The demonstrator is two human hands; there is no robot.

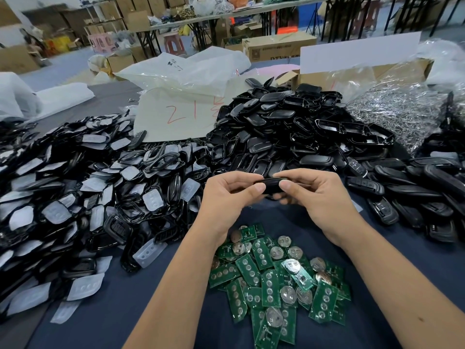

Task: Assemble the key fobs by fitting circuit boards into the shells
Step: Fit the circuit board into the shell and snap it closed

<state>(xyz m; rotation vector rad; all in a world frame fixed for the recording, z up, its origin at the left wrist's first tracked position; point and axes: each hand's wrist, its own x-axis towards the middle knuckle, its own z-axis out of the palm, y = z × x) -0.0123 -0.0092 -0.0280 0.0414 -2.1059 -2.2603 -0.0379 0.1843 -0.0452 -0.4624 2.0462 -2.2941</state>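
Black fob (pixel 272 185) sits pinched between my two hands above the desk (pixel 130 293): my left hand (pixel 230 197) curls round its left end, my right hand (pixel 312 195) its right. Dozens of green boards (pixel 274 280) lie heaped below; shells (pixel 289 127) beyond, uncountable.

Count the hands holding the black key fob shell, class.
2: the left hand pinches the key fob shell at its left end, the right hand at its right end.
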